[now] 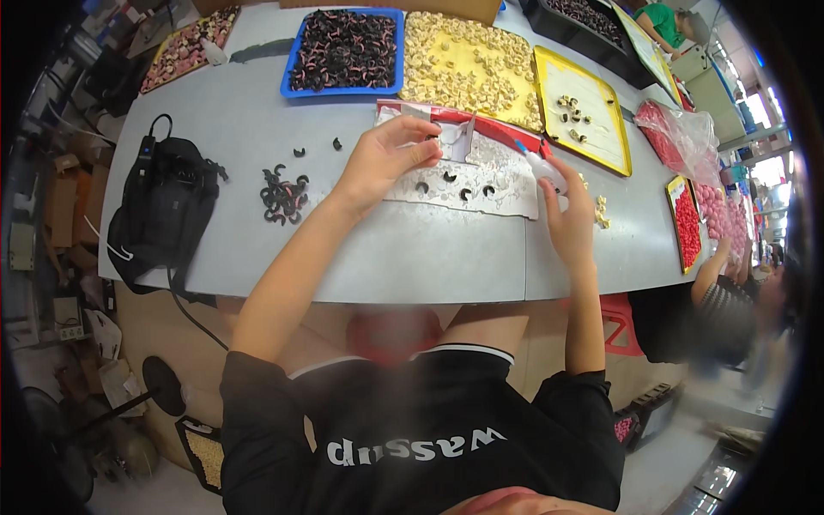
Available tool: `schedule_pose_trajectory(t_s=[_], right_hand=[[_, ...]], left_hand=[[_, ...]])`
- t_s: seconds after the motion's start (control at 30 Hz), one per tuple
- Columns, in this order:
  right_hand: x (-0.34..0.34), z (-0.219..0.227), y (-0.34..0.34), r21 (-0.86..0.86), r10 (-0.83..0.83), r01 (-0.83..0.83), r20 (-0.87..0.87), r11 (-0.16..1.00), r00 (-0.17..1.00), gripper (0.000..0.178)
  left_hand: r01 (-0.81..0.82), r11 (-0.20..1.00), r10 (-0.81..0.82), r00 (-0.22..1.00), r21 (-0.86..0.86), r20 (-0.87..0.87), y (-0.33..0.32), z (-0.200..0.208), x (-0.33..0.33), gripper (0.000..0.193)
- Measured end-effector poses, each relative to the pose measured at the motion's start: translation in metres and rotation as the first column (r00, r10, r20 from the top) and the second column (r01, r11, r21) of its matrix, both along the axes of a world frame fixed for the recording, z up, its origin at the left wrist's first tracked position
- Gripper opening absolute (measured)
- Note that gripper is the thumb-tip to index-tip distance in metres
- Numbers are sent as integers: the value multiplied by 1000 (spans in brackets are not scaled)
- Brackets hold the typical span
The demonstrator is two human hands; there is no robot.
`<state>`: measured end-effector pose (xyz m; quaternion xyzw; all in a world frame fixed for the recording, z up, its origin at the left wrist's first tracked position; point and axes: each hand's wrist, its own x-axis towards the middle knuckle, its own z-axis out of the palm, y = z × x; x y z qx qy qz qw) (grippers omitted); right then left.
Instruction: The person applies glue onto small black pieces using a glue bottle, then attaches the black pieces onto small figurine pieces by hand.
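My left hand (pixel 384 161) is raised over the left part of a worn white sheet (pixel 506 202), thumb and fingers pinched on a small black curved piece (pixel 434 136), mostly hidden by the fingertips. At the sheet's right end, my right hand (pixel 572 206) grips a small white squeeze bottle (pixel 546 169) with a blue tip pointing up and left. Between the hands lie several loose black curved pieces (pixel 465 195). A thin upright metal plate (pixel 469 137) stands near my left fingertips. Left of my left forearm sits a heap of black curved pieces (pixel 283 196).
Along the back are a blue tray (pixel 343 93) of black and pink pieces, a yellow tray (pixel 468 64) of cream pieces and another yellow tray (pixel 592 84) holding a few. A black bag (pixel 167 202) with a cable lies left. Another person's arm (pixel 711 268) reaches in at right.
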<state>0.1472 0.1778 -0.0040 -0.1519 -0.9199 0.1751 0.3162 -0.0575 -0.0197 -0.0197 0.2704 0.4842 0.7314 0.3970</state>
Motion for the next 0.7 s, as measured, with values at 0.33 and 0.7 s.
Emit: schedule_pose_trajectory(t_s=[0.33, 0.7], right_hand=[[-51, 31, -14, -731, 315, -491, -380, 474, 870, 28], [-52, -3, -53, -502, 351, -285, 40, 816, 935, 31]], left_hand=[[-93, 995, 93, 996, 48, 5, -1, 3, -8, 27], [-220, 971, 216, 975, 97, 44, -8, 3, -27, 29]])
